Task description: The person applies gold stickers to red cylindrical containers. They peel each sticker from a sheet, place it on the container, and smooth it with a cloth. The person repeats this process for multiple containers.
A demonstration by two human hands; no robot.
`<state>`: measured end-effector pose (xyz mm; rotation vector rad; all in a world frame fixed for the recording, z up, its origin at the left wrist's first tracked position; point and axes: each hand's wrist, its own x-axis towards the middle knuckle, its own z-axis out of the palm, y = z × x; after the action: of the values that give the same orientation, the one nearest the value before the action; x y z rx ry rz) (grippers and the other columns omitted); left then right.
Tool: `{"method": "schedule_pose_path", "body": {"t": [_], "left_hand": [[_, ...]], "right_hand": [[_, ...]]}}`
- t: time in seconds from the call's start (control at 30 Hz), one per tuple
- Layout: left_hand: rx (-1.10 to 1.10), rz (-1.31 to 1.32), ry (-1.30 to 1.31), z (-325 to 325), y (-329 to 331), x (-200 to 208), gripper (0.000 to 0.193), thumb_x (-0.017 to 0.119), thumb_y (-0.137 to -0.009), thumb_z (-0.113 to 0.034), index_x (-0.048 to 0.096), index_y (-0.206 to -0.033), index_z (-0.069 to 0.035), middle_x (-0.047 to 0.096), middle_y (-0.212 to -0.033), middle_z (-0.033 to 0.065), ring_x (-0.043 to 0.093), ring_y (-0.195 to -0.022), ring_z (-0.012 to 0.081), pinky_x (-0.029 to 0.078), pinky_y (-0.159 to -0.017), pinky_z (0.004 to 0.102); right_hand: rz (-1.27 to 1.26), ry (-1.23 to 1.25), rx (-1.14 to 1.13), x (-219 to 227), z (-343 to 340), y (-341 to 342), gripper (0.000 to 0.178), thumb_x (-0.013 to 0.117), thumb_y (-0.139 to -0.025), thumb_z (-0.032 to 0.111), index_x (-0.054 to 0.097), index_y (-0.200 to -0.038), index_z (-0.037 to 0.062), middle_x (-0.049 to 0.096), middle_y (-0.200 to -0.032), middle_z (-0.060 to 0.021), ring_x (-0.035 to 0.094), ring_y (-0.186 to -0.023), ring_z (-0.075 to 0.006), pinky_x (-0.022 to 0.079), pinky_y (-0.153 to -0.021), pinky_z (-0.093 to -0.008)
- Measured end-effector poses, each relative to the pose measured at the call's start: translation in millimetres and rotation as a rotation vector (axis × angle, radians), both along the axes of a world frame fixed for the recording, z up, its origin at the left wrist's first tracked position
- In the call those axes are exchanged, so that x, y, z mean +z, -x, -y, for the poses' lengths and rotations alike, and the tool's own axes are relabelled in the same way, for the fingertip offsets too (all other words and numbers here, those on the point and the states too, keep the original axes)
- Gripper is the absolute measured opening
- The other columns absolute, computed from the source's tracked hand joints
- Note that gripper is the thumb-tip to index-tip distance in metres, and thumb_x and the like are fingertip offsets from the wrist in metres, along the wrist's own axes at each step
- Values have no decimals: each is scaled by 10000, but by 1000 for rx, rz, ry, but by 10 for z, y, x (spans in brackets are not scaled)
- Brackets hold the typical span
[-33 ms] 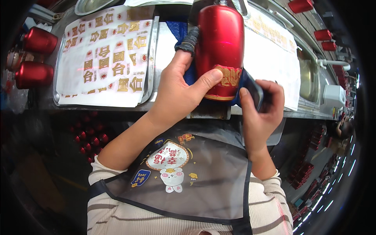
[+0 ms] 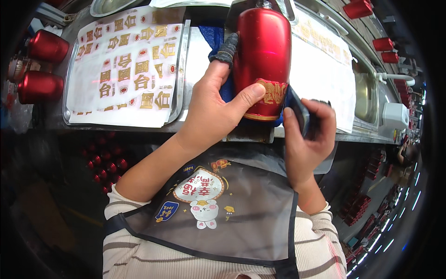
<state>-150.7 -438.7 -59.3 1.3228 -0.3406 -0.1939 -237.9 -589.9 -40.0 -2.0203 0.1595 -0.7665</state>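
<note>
One red bottle (image 2: 264, 51) has shifted slightly rightward.

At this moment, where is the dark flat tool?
In the head view, the right hand holds the dark flat tool right of centre, beside the red bottle.

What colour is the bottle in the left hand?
The bottle is metallic red with a gold design; it shows best in the head view.

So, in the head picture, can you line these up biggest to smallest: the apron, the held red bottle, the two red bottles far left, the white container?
1. Apron
2. Held red bottle
3. Upper left bottle and lower left bottle: too alike to rank
4. White container
</note>
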Motion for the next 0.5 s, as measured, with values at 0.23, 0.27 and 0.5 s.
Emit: {"method": "schedule_pose_path", "body": {"t": [0.23, 0.27, 0.5], "left_hand": [[-61, 28, -106, -46, -64, -155, 449, 701, -904, -108, 495, -1275, 42, 585, -1260, 145, 563, -1156, 181, 448, -994, 333], [-96, -6, -68, -80, -77, -147, 501, 678, -913, -90, 443, -1335, 44, 540, -1323, 153, 528, -1216, 195, 416, -1039, 341], [-213, -305, 418, -58, -181, -92, 497, 593, -986, -97, 432, -1441, 21, 566, -1360, 97, 542, -1237, 138, 415, -1074, 300]], "right_hand": [[102, 373, 225, 195, -141, -56, 352, 776, -746, -126, 695, -1067, -6, 676, -950, -109, 633, -796, -151, 506, -698, -261], [43, 251, 201, 157, -104, 22, 341, 761, -769, -137, 672, -1081, -32, 682, -972, -119, 654, -857, -152, 531, -765, -265], [231, 688, 344, 123, -180, -143, 416, 695, -623, 17, 760, -1026, 93, 524, -814, -37, 584, -807, -264, 495, -704, -382]]}}
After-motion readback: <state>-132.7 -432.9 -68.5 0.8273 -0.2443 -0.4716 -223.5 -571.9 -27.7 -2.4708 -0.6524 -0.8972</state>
